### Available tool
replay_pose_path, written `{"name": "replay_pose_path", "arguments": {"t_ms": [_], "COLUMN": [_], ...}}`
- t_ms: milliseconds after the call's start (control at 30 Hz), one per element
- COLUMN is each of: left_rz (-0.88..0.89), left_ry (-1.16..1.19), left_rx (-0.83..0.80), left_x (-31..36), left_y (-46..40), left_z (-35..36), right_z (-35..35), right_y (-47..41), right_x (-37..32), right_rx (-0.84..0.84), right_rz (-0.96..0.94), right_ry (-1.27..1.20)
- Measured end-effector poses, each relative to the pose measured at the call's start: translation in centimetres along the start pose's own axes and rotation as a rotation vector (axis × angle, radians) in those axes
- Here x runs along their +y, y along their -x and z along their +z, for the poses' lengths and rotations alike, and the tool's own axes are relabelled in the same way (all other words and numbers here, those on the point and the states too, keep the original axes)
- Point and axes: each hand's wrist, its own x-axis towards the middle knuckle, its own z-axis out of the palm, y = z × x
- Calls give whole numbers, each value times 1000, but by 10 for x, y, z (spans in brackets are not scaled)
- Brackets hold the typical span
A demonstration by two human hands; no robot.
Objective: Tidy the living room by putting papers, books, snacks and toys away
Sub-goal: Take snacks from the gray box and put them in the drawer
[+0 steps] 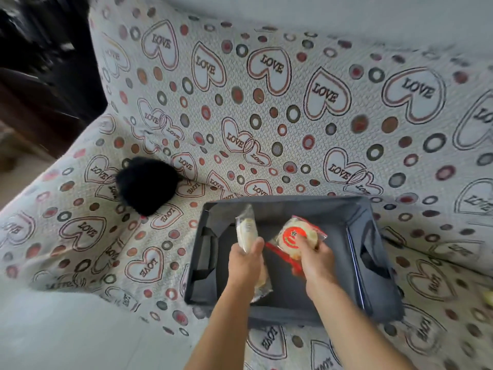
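Just one head cam, wide-angle, looked steeply down from close above at the grey bin (373, 276) on the sofa (293, 102).

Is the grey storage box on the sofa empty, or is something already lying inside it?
Nearly empty: the grey storage box shows a bare floor. Both snack packets are held over it, in the left hand and right hand.

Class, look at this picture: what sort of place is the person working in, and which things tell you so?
Probably a living room at home. A sofa under a heart-print "LOVE" cover fills the view, and a grey fabric storage bin sits on its seat, with both hands holding wrapped snacks over it.
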Motion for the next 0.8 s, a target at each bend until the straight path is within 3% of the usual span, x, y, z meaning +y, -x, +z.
{"name": "replay_pose_path", "arguments": {"t_ms": [400,600,800], "left_rz": [143,200,179], "left_ry": [337,310,434], "left_rx": [-52,-27,-9], "left_x": [-28,-54,-78], "left_y": [216,278,329], "left_z": [-101,-136,-156], "right_z": [-88,-117,-133], "right_y": [211,283,331], "right_x": [10,27,40], "right_rx": [-30,-99,-189], "right_rz": [-187,-213,-275], "right_ry": [-194,-221,-191]}}
